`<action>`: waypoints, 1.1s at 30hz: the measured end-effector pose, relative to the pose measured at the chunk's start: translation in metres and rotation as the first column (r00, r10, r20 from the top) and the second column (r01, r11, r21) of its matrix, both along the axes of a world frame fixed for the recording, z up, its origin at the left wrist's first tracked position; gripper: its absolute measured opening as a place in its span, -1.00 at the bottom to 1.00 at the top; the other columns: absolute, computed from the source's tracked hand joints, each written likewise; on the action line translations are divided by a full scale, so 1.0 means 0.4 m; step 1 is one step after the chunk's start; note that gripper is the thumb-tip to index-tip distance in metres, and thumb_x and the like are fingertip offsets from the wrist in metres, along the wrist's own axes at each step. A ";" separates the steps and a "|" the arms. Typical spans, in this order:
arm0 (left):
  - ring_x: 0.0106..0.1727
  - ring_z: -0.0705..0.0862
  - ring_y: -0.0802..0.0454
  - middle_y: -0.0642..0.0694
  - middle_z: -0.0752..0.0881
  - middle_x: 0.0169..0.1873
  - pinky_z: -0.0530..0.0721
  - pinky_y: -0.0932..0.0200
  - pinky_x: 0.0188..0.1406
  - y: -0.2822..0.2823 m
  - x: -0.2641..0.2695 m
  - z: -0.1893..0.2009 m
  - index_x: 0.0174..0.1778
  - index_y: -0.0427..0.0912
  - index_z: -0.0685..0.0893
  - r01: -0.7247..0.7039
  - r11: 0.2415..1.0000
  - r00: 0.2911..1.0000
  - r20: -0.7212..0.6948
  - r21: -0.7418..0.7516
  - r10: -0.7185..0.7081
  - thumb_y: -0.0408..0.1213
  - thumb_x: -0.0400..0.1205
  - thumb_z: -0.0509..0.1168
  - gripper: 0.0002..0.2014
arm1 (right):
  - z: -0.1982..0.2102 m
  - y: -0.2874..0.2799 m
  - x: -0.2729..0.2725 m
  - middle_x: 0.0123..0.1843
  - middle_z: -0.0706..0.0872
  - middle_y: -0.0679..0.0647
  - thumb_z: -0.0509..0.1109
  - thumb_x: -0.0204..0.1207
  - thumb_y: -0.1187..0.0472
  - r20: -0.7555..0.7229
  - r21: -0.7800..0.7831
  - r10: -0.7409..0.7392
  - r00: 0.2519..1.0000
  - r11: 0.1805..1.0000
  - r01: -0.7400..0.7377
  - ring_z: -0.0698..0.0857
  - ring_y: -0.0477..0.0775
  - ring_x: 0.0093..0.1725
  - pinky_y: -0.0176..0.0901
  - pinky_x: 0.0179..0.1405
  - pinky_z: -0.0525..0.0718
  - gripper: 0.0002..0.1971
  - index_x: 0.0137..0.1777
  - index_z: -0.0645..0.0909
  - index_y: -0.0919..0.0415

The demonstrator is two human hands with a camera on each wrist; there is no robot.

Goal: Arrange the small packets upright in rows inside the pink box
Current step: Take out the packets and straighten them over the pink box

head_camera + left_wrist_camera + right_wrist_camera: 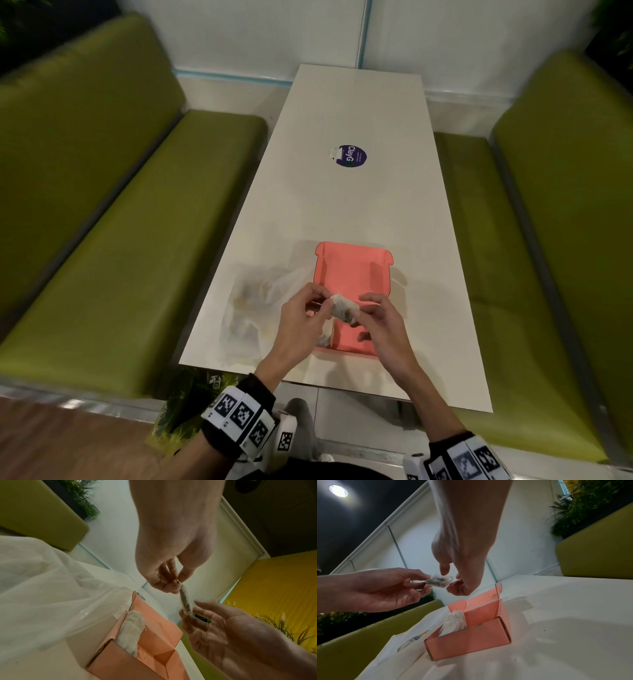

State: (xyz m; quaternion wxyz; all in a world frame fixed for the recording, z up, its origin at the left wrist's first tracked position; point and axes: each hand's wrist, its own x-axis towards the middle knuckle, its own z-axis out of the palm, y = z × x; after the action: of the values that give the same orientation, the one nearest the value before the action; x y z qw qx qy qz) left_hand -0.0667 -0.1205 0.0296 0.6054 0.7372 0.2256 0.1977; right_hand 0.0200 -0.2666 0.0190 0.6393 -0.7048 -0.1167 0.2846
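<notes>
Above the pink box (352,270), the left hand (301,329) and right hand (383,325) each pinch an end of one small packet (343,307); other packets (453,622) stand inside the box's left end.

I see one small packet (343,308), pale mesh with dark contents, held in the air at lower centre of the head view, above the pink box (349,270). The box sits open, lid up, with white packets (454,622) standing at its left end.
</notes>
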 end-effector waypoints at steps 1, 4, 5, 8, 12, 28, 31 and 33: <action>-0.23 0.75 0.05 0.09 0.76 -0.23 0.77 -0.02 -0.12 0.001 0.000 0.001 -0.09 -0.19 0.69 -0.006 1.000 1.000 0.007 0.002 0.006 -0.42 0.65 0.37 -0.94 | 0.005 0.002 -0.004 0.00 0.74 0.20 0.40 0.62 0.32 -0.014 0.012 0.009 1.000 1.000 -0.009 0.78 0.08 -0.15 -0.10 -0.24 0.72 -0.79 0.21 0.59 0.11; -0.26 0.75 0.04 0.05 0.75 -0.21 0.75 -0.12 -0.27 0.004 -0.002 0.004 -0.07 -0.23 0.69 -0.013 1.000 1.000 0.018 -0.005 0.013 -0.42 0.67 0.36 -0.96 | 0.009 0.004 -0.008 -0.10 0.76 0.25 0.39 0.60 0.42 -0.016 0.042 0.001 1.000 0.999 0.000 0.76 0.08 -0.25 -0.13 -0.32 0.69 -0.85 0.11 0.61 0.23; -0.26 0.74 0.03 0.04 0.76 -0.21 0.74 -0.12 -0.29 0.005 -0.002 0.005 -0.06 -0.23 0.70 -0.015 1.000 1.000 0.022 -0.006 0.015 -0.42 0.68 0.36 -0.96 | 0.007 0.003 -0.006 -0.16 0.76 0.25 0.39 0.59 0.44 -0.017 0.047 -0.009 1.000 0.999 0.010 0.75 0.07 -0.27 -0.14 -0.34 0.66 -0.87 0.08 0.61 0.27; -0.20 0.74 0.08 0.08 0.77 -0.20 0.75 0.07 -0.19 0.007 -0.002 0.011 -0.06 -0.19 0.72 -0.023 1.000 0.999 0.037 0.010 0.022 -0.42 0.67 0.37 -0.94 | -0.003 0.000 -0.004 -0.20 0.75 0.21 0.43 0.55 0.47 -0.004 0.028 0.032 0.999 0.999 -0.032 0.75 0.11 -0.25 -0.15 -0.36 0.66 -0.88 0.02 0.62 0.30; -0.14 0.73 0.13 0.15 0.77 -0.20 0.69 0.23 -0.17 0.009 0.000 0.016 -0.07 -0.10 0.73 0.011 0.997 0.999 0.038 0.078 -0.014 -0.38 0.64 0.41 -0.92 | -0.012 0.002 -0.009 0.07 0.75 0.02 0.51 0.49 0.41 0.062 -0.038 0.062 0.996 0.998 -0.060 0.74 0.07 0.01 -0.16 -0.19 0.71 -0.69 0.14 0.60 0.10; -0.17 0.73 0.08 0.10 0.71 -0.17 0.67 0.23 -0.21 0.022 0.001 0.023 -0.04 0.02 0.59 0.119 0.990 0.991 0.056 0.081 -0.123 -0.40 0.69 0.34 -0.82 | 0.051 0.018 0.001 -0.18 0.83 0.12 0.42 0.60 0.39 0.184 0.096 -0.025 0.983 0.995 0.007 0.77 0.14 -0.26 -0.02 -0.32 0.71 -0.90 -0.07 0.78 0.27; -0.21 0.72 0.02 0.05 0.69 -0.23 0.71 0.13 -0.27 0.028 0.003 0.021 -0.08 -0.07 0.58 0.079 0.990 0.995 0.060 0.116 -0.086 -0.43 0.72 0.29 -0.85 | 0.058 0.000 0.000 -0.15 0.84 0.10 0.41 0.61 0.37 0.198 0.069 -0.008 0.980 0.998 -0.005 0.76 0.06 -0.19 -0.08 -0.33 0.66 -0.89 -0.07 0.77 0.28; -0.25 0.72 0.02 0.02 0.71 -0.25 0.75 0.06 -0.29 0.030 0.003 0.019 -0.09 -0.14 0.60 0.057 0.992 0.996 0.063 0.111 -0.064 -0.43 0.73 0.27 -0.87 | 0.068 -0.013 -0.002 -0.17 0.84 0.08 0.40 0.63 0.32 0.214 0.041 0.015 0.977 0.999 -0.024 0.74 -0.01 -0.19 -0.13 -0.31 0.63 -0.88 -0.08 0.76 0.25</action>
State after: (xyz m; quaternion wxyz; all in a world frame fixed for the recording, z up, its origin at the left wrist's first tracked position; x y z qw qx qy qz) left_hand -0.0655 -0.1084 0.0370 0.5769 0.7688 0.1719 0.2157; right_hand 0.0190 -0.2719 0.0460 0.6353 -0.7161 -0.1977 0.2108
